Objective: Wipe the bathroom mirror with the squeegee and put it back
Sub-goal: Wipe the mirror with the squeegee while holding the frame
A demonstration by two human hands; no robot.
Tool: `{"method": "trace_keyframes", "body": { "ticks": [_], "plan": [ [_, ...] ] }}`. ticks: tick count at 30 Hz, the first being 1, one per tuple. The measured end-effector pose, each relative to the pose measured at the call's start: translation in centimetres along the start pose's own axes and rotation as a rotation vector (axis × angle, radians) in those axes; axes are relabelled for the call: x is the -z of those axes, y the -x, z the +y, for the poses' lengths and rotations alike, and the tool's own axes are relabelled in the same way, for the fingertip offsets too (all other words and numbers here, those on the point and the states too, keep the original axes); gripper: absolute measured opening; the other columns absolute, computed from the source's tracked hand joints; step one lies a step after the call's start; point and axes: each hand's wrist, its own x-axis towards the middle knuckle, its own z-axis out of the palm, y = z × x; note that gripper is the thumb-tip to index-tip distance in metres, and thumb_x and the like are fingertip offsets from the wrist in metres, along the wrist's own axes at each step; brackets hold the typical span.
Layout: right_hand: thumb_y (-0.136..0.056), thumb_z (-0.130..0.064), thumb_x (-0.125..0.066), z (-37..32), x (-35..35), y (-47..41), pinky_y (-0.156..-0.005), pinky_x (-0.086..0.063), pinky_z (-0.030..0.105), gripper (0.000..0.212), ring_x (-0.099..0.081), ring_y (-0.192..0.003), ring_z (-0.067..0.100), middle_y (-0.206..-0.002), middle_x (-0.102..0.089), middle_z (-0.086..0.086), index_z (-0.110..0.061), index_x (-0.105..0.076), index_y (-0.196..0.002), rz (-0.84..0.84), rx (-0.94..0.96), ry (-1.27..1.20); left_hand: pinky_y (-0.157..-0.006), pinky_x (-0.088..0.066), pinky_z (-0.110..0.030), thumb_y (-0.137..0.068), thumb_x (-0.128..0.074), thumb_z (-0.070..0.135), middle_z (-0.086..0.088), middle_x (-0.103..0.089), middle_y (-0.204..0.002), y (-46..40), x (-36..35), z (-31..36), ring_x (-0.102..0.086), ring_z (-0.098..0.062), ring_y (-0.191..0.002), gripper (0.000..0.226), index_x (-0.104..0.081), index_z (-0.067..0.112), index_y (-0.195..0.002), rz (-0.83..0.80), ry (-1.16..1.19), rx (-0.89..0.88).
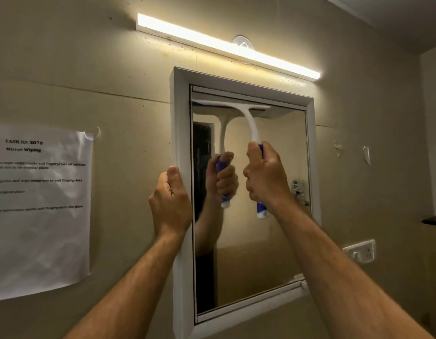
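Hands first: my right hand is wrapped tight around the blue and white handle of the squeegee, fingers curled fully round it, with the butt of the handle poking out below my fist at about 6 o'clock. From the fist the white neck curves up toward 11 o'clock to the blade, which lies flat against the glass along the top edge of the mirror, spanning from the left edge of the glass to a little past the middle. My left hand grips the left side of the mirror frame, thumb pressed on the front face and the fingers curled round its outer edge, out of my sight.

In the glass I see the reflection of the squeegee and the fist holding it. The frame is white and hangs on a beige wall. At 12 o'clock above the mirror a lit tube light runs slanted across the wall. At 9 o'clock from my left hand a printed sheet headed "Mirror Wiping" is stuck to the wall. At 4 o'clock from my right hand a white switch plate sits on the wall.
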Motion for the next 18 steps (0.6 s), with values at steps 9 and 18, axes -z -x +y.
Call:
{"method": "trace_keyframes", "body": {
  "ticks": [9,18],
  "plan": [
    [-0.101,-0.047,-0.036,5.4,0.0,5.2,-0.046,-0.037,0.013,0.021,-0.048,-0.045,0.0,-0.066,-0.05,-0.009,-0.032,-0.047,-0.091,-0.031,-0.023,0.043,-0.044,-0.035,-0.002,-0.099,-0.021,0.051,-0.004,-0.049,-0.064,0.3,0.1,0.0,-0.047,0.01,-0.053,0.052,-0.052,0.013,-0.082,-0.005,0.003,-0.018],
    [-0.101,-0.045,-0.037,0.1,-0.2,-0.2,-0.049,-0.037,0.019,0.024,-0.046,-0.051,0.004,-0.065,-0.05,-0.009,-0.027,-0.051,-0.094,-0.003,-0.001,-0.066,-0.041,-0.036,-0.006,-0.094,-0.016,0.057,-0.004,-0.055,-0.068,0.3,0.2,0.4,-0.052,-0.005,-0.056,0.041,-0.044,0.033,-0.077,-0.017,-0.034,-0.008]
  ]
}}
